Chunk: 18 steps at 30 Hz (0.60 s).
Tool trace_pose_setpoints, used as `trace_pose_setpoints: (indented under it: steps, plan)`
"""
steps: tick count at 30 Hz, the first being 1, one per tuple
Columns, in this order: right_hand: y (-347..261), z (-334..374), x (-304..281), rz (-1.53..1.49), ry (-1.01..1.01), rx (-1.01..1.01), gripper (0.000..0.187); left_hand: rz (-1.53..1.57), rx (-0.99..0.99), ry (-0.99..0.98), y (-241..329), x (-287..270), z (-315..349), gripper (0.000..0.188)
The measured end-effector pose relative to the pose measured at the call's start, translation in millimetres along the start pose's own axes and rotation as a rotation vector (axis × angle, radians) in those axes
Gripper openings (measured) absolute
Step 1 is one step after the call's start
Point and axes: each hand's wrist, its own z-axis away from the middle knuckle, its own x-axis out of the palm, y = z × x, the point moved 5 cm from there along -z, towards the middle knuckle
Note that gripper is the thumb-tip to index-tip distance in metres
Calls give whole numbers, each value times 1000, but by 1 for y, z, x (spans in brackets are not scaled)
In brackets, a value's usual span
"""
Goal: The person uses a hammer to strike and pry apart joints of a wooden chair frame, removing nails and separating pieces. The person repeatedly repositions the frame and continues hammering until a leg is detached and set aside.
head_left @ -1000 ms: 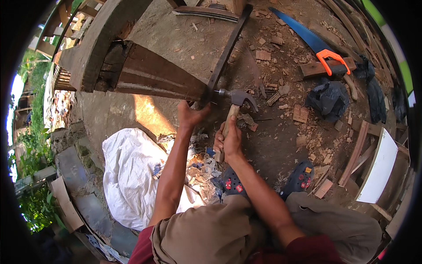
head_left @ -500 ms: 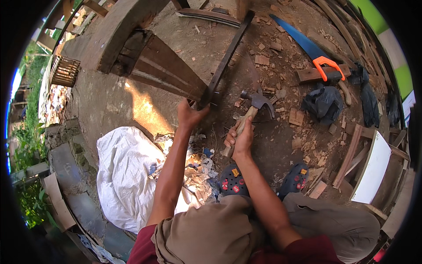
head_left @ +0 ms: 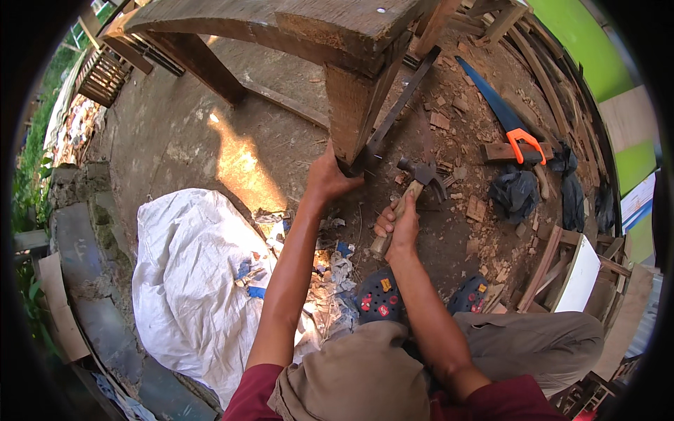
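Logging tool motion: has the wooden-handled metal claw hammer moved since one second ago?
Yes: rightward, the hammer now nearer the blue-bladed, orange-handled handsaw, which lies still.

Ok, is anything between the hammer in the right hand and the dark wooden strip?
Only what looks like a small nail jutting from the dark strip by its near end; nothing else visible. The left hand grips the foot of the wooden leg, left of the gap to the hammer.

Sunlight burns a bright orange patch (head_left: 243,167) on the shaded floor (head_left: 161,140), and outlines bend toward the black rim.
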Motion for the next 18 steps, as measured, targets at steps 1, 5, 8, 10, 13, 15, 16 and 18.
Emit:
trace_pose_setpoints:
  steps: [1,5,8,10,13,15,16,18]
  plan:
    - [0,4,3,0,11,7,44,10,2,0,0,0,0,81]
    - [-8,9,5,-55,1,66,42,2,-12,-39,-5,0,0,72]
    - [-26,0,-4,-137,44,-47,41,41,-36,-47,-4,2,0,61]
    - [-30,-2,-7,-234,123,-111,41,81,-48,-54,-2,3,2,55]
    - [-6,-2,3,-273,161,-72,43,113,-45,-69,7,4,2,47]
    - [23,7,16,-87,-107,150,45,113,-4,-65,10,2,1,45]
    - [26,12,14,-117,-94,133,46,106,33,-52,7,-2,0,44]
    - [28,18,11,-173,-72,100,50,116,75,-18,6,-3,0,44]
